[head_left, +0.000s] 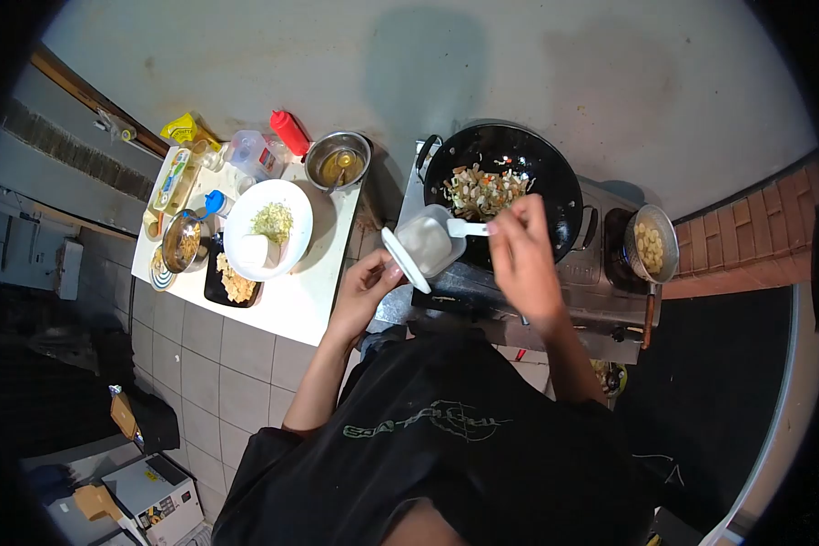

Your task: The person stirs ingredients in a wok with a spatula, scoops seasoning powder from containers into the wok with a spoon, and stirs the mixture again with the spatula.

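My left hand (369, 289) is wrapped round a clear plastic container (443, 259) of white powder, with its white lid (404, 259) tipped up on the near-left side. Between the fingers of my right hand (524, 259) is a small white measuring spoon (469, 228), its bowl at the container's rim. Whether powder lies in the spoon I cannot make out. Just beyond both hands stands a black wok (555, 173) on the stove. Chopped food (487, 191), pale with orange and green bits, lies in the wok.
On the stove's right burner sits a smaller pan (672, 238) with round pale pieces. The white table (291, 309) at left holds a white bowl (302, 218), a metal bowl of liquid (353, 141), a red squeeze bottle (288, 133) and a black tray (217, 293) of food.
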`<state>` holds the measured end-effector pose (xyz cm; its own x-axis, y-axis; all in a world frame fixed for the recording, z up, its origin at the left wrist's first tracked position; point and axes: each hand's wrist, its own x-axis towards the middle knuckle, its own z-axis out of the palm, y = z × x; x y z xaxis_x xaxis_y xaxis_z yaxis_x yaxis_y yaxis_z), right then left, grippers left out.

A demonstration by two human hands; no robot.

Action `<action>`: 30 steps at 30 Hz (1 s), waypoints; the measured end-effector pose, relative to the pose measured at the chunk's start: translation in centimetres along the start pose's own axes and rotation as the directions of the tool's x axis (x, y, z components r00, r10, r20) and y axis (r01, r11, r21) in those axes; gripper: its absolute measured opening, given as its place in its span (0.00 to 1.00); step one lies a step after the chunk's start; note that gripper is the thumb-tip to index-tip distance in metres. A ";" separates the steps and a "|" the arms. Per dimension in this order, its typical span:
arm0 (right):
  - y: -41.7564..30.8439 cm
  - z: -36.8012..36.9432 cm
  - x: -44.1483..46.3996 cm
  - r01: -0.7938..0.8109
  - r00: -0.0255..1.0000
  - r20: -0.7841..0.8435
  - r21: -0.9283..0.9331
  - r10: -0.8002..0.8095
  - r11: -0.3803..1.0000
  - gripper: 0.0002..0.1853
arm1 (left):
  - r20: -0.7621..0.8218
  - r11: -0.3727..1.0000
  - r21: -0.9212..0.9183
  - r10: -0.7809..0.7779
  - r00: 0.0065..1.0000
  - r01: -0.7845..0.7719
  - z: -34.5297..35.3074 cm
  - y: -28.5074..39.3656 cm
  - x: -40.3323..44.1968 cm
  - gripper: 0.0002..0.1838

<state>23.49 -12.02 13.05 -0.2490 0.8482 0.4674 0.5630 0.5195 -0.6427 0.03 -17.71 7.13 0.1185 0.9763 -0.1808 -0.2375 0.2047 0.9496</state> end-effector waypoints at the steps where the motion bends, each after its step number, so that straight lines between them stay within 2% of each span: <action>1: -0.1 0.6 -0.1 0.049 0.999 0.025 -0.099 -0.046 0.994 0.06 | 0.003 1.000 0.006 -0.004 1.000 0.004 0.1 0.0 0.0 0.10; 4: -0.2 1.6 -0.4 0.078 0.996 0.066 -0.168 -0.068 0.983 0.06 | 0.031 0.998 0.048 0.044 0.999 -0.045 0.8 0.2 0.0 0.08; 9: -0.2 1.8 -1.7 0.066 0.990 0.130 -0.133 -0.049 0.989 0.07 | 0.087 0.997 0.053 0.049 0.995 -0.054 1.2 0.0 -0.2 0.06; 11: 0.6 2.2 -2.3 -0.027 0.995 0.100 0.020 0.025 0.999 0.05 | 0.097 0.996 0.066 0.045 0.994 -0.052 1.3 0.0 -0.2 0.05; 12: 1.1 2.5 -2.5 -0.030 0.999 0.023 0.046 0.029 0.998 0.06 | 0.093 0.996 0.059 0.059 0.994 -0.065 1.5 0.0 -0.2 0.05; 13: 1.4 2.4 -2.6 -0.031 0.999 0.022 0.046 0.030 0.998 0.06 | 0.088 0.996 0.052 0.074 0.993 -0.078 1.7 -0.1 -0.2 0.05; 16: 1.8 1.7 -3.0 -0.295 0.956 0.062 0.217 0.288 0.931 0.09 | 0.082 0.996 0.068 0.043 0.996 -0.049 1.6 -0.1 -0.4 0.05; 19: 4.0 2.0 -3.9 -0.344 0.938 0.069 0.283 0.339 0.895 0.09 | 0.076 0.997 0.057 0.039 0.996 -0.044 1.6 0.1 -0.7 0.06; 23: 4.7 2.4 -4.3 -0.258 0.962 0.018 0.374 0.272 0.891 0.10 | 0.086 0.998 0.050 0.030 0.996 -0.034 0.9 -0.7 -0.7 0.07; 26: 4.1 1.9 -4.2 -0.261 0.964 0.034 0.287 0.262 0.922 0.10 | 0.090 0.998 0.054 0.017 0.996 -0.022 1.1 -0.7 -1.0 0.07; 30: 3.2 1.6 -4.0 -0.191 0.980 0.003 0.300 0.199 0.935 0.10 | 0.073 0.999 0.041 0.012 0.997 -0.015 1.1 -0.8 -1.1 0.07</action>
<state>25.05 -13.55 8.19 -0.1340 0.9349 0.3286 0.3374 0.3548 -0.8719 1.18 -19.07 6.85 0.1861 0.9710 -0.1498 -0.1999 0.1867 0.9619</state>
